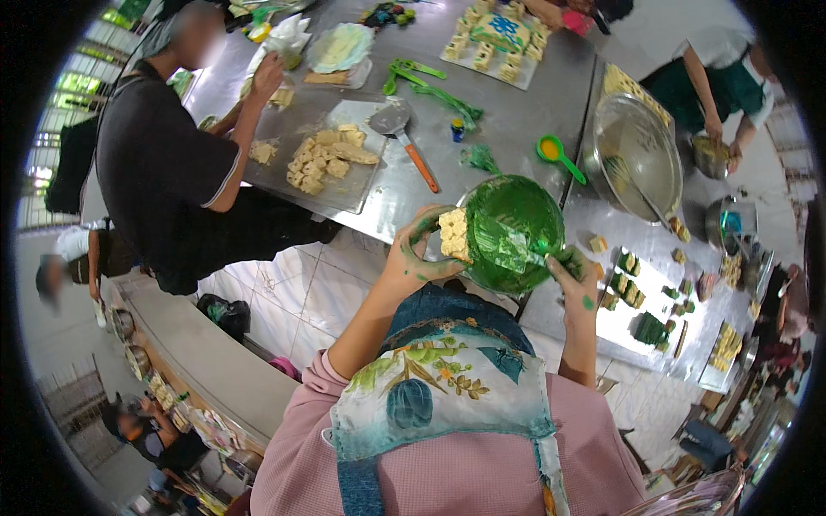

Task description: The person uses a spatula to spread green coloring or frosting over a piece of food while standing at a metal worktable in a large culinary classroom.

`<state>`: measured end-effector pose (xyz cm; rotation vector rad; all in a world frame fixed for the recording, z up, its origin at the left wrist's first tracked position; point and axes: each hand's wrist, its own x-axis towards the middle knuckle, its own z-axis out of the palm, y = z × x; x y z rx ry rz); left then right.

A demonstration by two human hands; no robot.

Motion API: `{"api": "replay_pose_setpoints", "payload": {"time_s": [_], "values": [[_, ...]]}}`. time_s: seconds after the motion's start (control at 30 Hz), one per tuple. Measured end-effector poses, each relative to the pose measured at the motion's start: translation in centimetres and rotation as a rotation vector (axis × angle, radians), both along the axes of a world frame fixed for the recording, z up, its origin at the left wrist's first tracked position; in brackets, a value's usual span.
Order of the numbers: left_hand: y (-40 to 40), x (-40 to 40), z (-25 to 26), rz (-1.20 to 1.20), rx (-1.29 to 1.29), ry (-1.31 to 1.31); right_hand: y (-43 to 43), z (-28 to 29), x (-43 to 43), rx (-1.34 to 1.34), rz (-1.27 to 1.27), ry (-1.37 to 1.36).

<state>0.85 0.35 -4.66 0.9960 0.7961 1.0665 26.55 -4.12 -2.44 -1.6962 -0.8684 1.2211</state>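
Note:
My left hand (419,248), smeared with green, grips a small cream-coloured block (453,235) with a dimpled face, possibly cake. It is held at the left rim of a round bowl (474,187) coated inside with green icing (510,206). My right hand (576,274) pinches the handle of a spatula (510,248) at the bowl's right side. The spatula's blade lies over the icing and is smeared with it. Green spots mark my right hand too. The bowl stands at the steel table's near edge, just in front of my apron (439,393).
Left of the bowl are an orange-handled turner (413,151) and a board (358,193) with cream-coloured pieces. A green measuring cup (552,149) and a large steel bowl (671,138) lie beyond. Green-coated pieces (626,287) sit at right. A person (161,142) works at left.

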Motion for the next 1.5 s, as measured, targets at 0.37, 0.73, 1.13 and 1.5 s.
{"api": "replay_pose_setpoints", "payload": {"time_s": [0.37, 0.73, 1.13, 1.5], "values": [[3.9, -5.8, 0.8, 0.034, 0.166, 0.106, 1.4, 1.5, -2.1, 0.108, -0.17, -0.129], [6.4, -5.0, 2.3, -0.056, 0.097, -0.032, 2.8, 1.9, -7.2, 0.224, -0.164, -0.006], [5.2, -3.6, -0.6, -0.125, -0.451, -0.457, -2.4, 0.1, 1.9, 0.109, -0.267, -0.385], [4.3, 1.0, 0.2, -0.184, -0.228, -0.191, -5.8, 0.6, 3.9, 0.162, -0.276, -0.157]]}}
